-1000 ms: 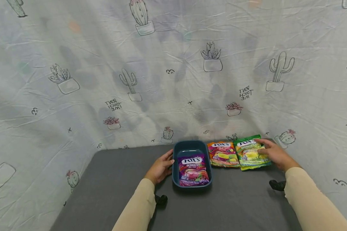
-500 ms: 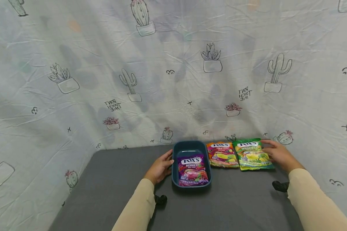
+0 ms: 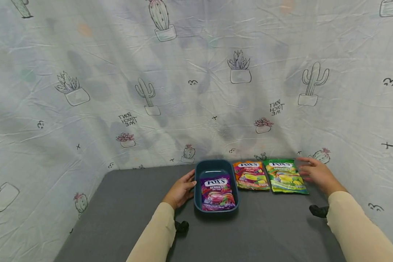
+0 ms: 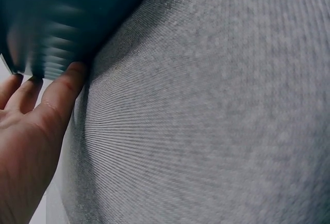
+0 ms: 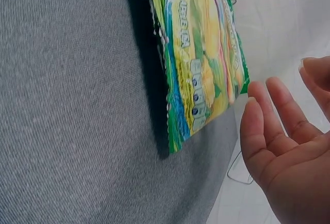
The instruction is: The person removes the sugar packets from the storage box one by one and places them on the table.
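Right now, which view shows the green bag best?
The head view: the green bag shows nearly its whole front, FOX'S readable. The right wrist view is closer, but slanted and cut off; the left wrist view lacks it.

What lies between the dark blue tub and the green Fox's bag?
The orange Fox's Fruits candy bag, on the grey tabletop; the head view shows it.

The dark-teal rectangular plastic container was single-coloured, the purple rectangular film pouch bore pink graphics, the orange rectangular film pouch red and yellow, the green rectangular film pouch yellow, the grey fabric tabletop was ribbed, and the white fabric backdrop carried dark-outlined cacti.
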The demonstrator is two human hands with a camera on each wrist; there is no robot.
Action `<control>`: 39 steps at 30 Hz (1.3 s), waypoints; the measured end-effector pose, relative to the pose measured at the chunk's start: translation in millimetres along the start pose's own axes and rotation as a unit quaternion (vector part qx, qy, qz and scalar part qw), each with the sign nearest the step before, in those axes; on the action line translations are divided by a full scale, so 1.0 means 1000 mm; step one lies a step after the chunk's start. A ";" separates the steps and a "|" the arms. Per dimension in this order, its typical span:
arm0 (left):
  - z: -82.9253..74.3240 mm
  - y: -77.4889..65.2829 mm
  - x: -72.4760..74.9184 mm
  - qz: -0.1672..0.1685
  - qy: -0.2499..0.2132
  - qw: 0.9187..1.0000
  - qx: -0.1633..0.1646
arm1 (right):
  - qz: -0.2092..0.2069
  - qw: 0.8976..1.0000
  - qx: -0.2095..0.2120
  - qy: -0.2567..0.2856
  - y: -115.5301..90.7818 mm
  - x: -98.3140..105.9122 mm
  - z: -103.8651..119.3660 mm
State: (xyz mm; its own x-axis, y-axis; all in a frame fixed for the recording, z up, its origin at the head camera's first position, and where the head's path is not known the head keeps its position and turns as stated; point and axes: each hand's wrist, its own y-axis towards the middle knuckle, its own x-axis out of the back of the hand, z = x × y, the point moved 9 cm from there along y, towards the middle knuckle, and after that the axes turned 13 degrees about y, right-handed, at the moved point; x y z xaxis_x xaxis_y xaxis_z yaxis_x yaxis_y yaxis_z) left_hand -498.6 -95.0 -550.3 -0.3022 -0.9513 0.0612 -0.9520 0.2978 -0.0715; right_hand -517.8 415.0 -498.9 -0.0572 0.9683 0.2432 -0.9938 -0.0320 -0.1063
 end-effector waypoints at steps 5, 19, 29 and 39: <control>-0.001 0.000 0.000 0.001 0.000 1.000 -0.001 | 0.010 1.000 0.007 0.011 0.001 -0.009 0.008; -0.001 0.000 0.001 -0.002 0.004 1.000 0.002 | 0.042 0.998 0.016 0.039 0.007 -0.039 0.018; -0.007 -0.003 -0.003 0.011 -0.012 1.000 0.003 | 0.049 0.997 0.008 0.057 0.008 -0.054 0.027; -0.004 -0.001 -0.002 0.007 -0.011 1.000 0.005 | 0.080 0.994 0.019 0.070 0.010 -0.079 0.039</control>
State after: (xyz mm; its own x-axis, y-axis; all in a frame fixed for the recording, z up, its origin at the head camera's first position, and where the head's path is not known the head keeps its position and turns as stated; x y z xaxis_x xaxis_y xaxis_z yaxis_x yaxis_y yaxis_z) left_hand -497.1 -93.4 -546.0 -0.3138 -0.9487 0.0388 -0.9473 0.3100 -0.0813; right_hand -526.6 328.6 -481.8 -0.2034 0.9750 0.0899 -0.9761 -0.1948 -0.0959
